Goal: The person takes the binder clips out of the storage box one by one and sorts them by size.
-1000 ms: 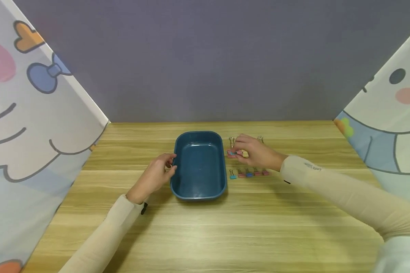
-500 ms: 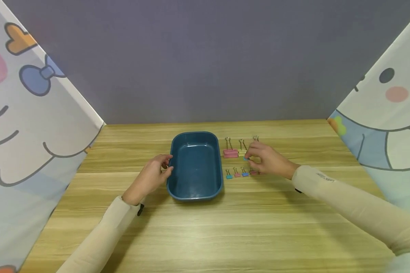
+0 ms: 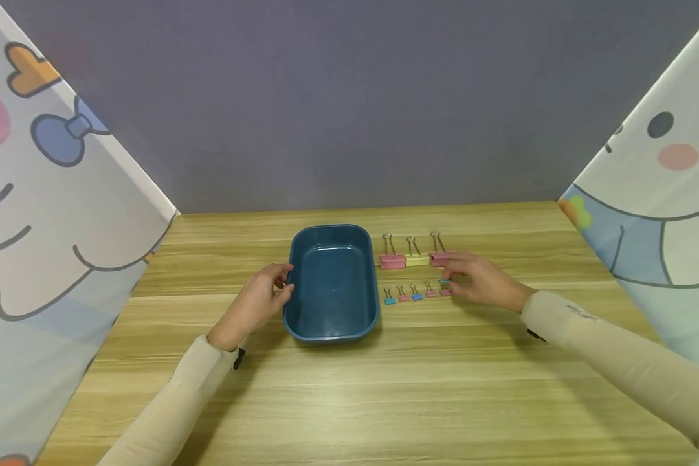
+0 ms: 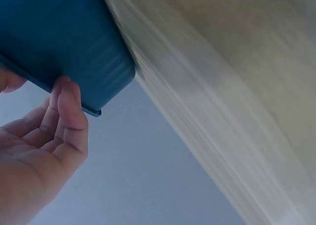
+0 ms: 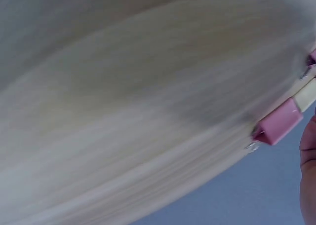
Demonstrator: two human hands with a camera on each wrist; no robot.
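Note:
At the left rim of a dark blue plastic tray (image 3: 336, 291), my left hand (image 3: 256, 301) rests its fingertips. In the left wrist view its relaxed fingers (image 4: 69, 106) lie against the tray's outer side. My right hand (image 3: 480, 281) pinches a small light-blue binder clip (image 3: 444, 281), mostly hidden by the fingers, just above the right end of a row of small clips. That row has a teal clip (image 3: 389, 300), a blue clip (image 3: 417, 296) and pink ones such as this pink clip (image 3: 431, 294). Behind stand larger clips: pink (image 3: 393, 262), yellow (image 3: 417, 259) and dark pink (image 3: 440, 259).
The wood-grain table (image 3: 338, 401) meets a grey back panel (image 3: 349, 110). Cartoon-printed cloths slope down on the left (image 3: 64, 246) and right (image 3: 676, 239). The tray stands left of both clip rows.
Holding the small light-blue clip, my right hand has moved right and nearer, from beside the large pink clip to the right end of the small row. My left hand stays at the tray.

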